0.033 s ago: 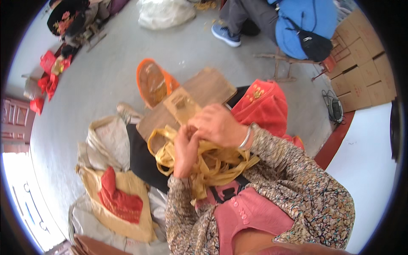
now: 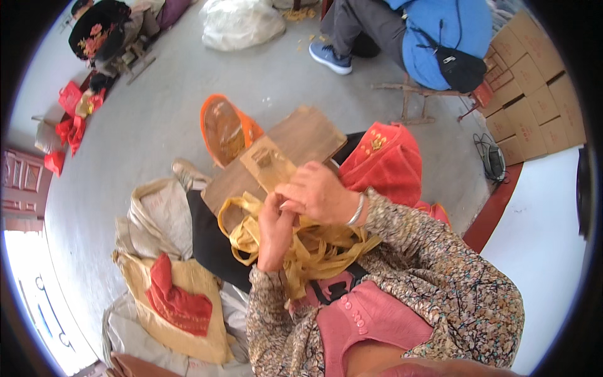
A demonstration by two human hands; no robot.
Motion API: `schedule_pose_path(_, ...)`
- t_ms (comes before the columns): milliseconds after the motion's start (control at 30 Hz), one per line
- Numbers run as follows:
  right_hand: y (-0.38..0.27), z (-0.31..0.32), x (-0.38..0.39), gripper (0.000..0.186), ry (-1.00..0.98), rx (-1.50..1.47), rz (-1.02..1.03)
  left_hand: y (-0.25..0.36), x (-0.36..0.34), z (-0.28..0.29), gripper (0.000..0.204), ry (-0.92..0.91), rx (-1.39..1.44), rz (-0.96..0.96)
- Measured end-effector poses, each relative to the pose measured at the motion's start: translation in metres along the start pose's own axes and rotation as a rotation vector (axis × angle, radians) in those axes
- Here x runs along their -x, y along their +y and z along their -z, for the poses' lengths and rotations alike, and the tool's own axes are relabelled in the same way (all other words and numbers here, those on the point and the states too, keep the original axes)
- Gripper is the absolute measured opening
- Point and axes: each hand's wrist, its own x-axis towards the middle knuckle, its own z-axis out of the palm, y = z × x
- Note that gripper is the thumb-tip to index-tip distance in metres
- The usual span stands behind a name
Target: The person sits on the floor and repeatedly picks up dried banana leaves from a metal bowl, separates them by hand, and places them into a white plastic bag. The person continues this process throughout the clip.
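My left hand (image 2: 275, 229) and my right hand (image 2: 323, 193) meet over my lap, fingertips pinched together. Whatever sits between the fingertips is too small or hidden to name. Just beyond them a tan, flat piece (image 2: 267, 164) with a darker patch lies on a brown wooden board (image 2: 308, 133), which rests across my legs. Beneath and beside my hands is a tangled heap of limp yellow strips (image 2: 317, 261), partly covered by the wrists. An orange tub (image 2: 229, 129) with brownish contents stands past the board's far edge.
Red cloth (image 2: 386, 163) lies to the right of the board. Pale sacks (image 2: 160, 213) and a red cloth piece (image 2: 179, 295) lie at left. A person in blue (image 2: 440, 44) sits at far right near stacked cartons (image 2: 534, 94). A white plastic bag (image 2: 242, 25) lies ahead.
The whole view has shifted slightly. My hands stay together, with the right hand's fingers a little lower over the left fingertips; the board and strips look the same.
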Motion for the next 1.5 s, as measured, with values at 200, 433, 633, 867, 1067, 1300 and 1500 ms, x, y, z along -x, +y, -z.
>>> schedule_pose_path(200, 0.023, 0.007, -0.005, 0.026, -0.01, -0.133, -0.236, 0.017, 0.047, 0.022, 0.019, -0.164, -0.218, 0.137)
schedule_pose_path(433, -0.069, 0.062, -0.003, 0.018, -0.956, -1.224, -0.252, 0.127, 0.142, 0.018, 0.016, 0.069, -0.916, -0.533)
schedule_pose_path(633, -0.115, 0.072, -0.01, 0.019, -0.695, -1.678, -0.28, 0.132, 0.127, 0.013, 0.018, 0.097, -0.7, -0.69)
schedule_pose_path(867, -0.051, 0.023, -0.014, 0.019, 0.059, -0.577, -0.416, 0.063, 0.066, -0.018, 0.023, -0.033, 0.231, -0.082)
schedule_pose_path(1067, -0.027, 0.012, 0.0, 0.01, 0.055, -0.147, -0.241, 0.015, 0.039, 0.001, 0.016, -0.062, 0.154, -0.015)
schedule_pose_path(1300, -0.008, 0.004, 0.035, 0.018, -0.204, -0.318, -0.392, -0.001, 0.041, -0.011, 0.033, 0.297, -1.099, -0.738)
schedule_pose_path(1500, -0.017, -0.007, 0.056, 0.021, -0.318, -1.517, -1.07, -0.018, 0.04, -0.016, 0.044, 0.241, -0.936, -0.788)
